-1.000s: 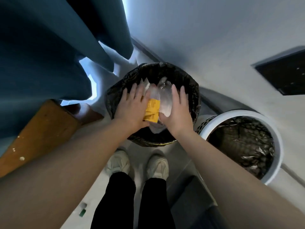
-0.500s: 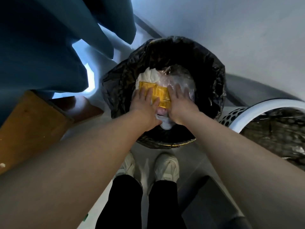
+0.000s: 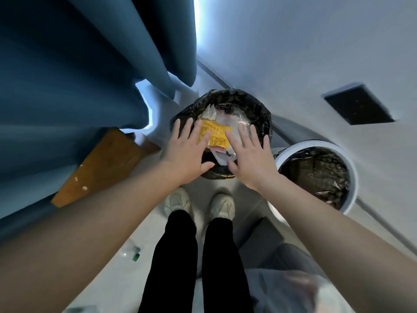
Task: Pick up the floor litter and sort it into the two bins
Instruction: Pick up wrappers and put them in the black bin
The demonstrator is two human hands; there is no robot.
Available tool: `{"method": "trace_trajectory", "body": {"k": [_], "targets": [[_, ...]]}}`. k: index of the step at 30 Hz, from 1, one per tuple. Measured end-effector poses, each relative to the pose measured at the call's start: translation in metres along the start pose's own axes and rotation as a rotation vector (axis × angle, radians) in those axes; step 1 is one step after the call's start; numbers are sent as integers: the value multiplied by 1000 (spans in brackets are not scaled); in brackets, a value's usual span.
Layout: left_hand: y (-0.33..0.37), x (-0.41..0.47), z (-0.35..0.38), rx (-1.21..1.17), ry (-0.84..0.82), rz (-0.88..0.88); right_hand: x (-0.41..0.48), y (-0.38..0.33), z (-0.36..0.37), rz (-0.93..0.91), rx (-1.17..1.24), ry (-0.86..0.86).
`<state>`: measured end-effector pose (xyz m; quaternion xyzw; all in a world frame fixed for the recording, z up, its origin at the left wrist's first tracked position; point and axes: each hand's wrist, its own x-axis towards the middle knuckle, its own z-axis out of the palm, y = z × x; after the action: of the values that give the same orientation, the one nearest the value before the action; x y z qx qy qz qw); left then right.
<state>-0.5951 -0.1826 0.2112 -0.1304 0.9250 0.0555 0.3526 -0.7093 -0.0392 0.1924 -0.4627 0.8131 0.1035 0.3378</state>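
Note:
A bin with a black liner (image 3: 259, 109) stands on the floor ahead of my feet. Inside it lies a clear plastic bag with a yellow label (image 3: 215, 132) and white paper. My left hand (image 3: 187, 152) and my right hand (image 3: 250, 157) hover over the near side of that bin, fingers straight and spread, holding nothing. The fingertips overlap the yellow label in view; I cannot tell whether they touch it. A second bin with a white rim (image 3: 347, 154) and a dark liner stands to the right.
A blue curtain (image 3: 79, 75) hangs at the left above a wooden board (image 3: 101, 166). A small green-capped piece of litter (image 3: 135, 256) lies on the floor at lower left. A clear plastic bag (image 3: 293, 292) lies at lower right. A dark wall panel (image 3: 358, 107) is at right.
Both hands have drawn back up out of the black-lined bin and spread their fingers; the bag with the yellow label stays inside. The view has pulled back, showing the white-rimmed bin again.

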Motion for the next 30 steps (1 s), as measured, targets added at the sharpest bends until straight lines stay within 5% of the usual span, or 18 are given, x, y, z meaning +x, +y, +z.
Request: {"method": "trace_trajectory", "body": {"k": [12, 21, 30], "targets": [[-8, -248, -84, -346, 17, -315, -188, -85, -120, -9, 16, 11], [44, -461, -107, -645, 214, -720, -331, -187, -207, -366, -114, 109], [86, -579, -48, -928, 179, -1168, -382, -289, -201, -763, -410, 20]]}}
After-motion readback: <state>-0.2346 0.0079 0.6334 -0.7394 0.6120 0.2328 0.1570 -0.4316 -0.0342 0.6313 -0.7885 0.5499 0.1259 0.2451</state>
